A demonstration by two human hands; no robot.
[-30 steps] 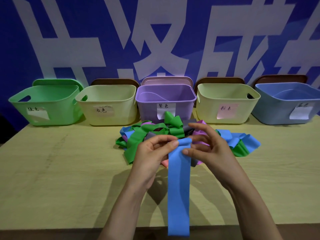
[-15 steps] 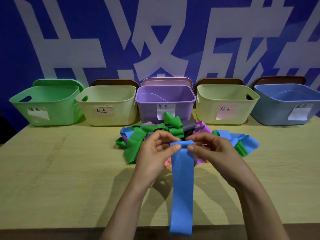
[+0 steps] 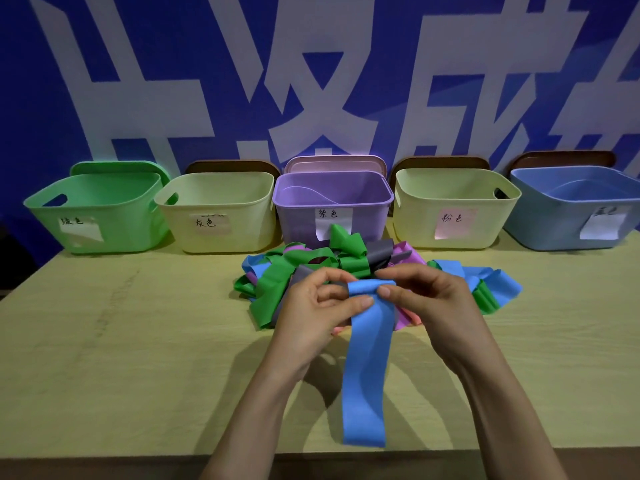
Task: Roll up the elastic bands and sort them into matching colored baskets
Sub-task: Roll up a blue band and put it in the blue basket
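Note:
A long blue elastic band (image 3: 367, 368) hangs down toward the table's near edge, its top end curled over into the start of a roll. My left hand (image 3: 311, 317) pinches that top end from the left, and my right hand (image 3: 433, 306) pinches it from the right. Behind my hands lies a tangled pile of bands (image 3: 311, 268) in green, grey, purple, pink and blue. Along the back stand five baskets: green (image 3: 93, 216), pale yellow (image 3: 218, 213), purple (image 3: 332, 199), a second pale yellow (image 3: 453, 209) and blue (image 3: 575, 209), each with a paper label.
The wooden table (image 3: 121, 358) stretches left and right of the pile. Lids lean behind the baskets against a blue wall with large white characters. More blue and green bands (image 3: 485, 289) trail off the pile's right side.
The band's top end has been folded over and rolled a little further, and its lower end has crept up the table. Both hands stayed close together on the top end.

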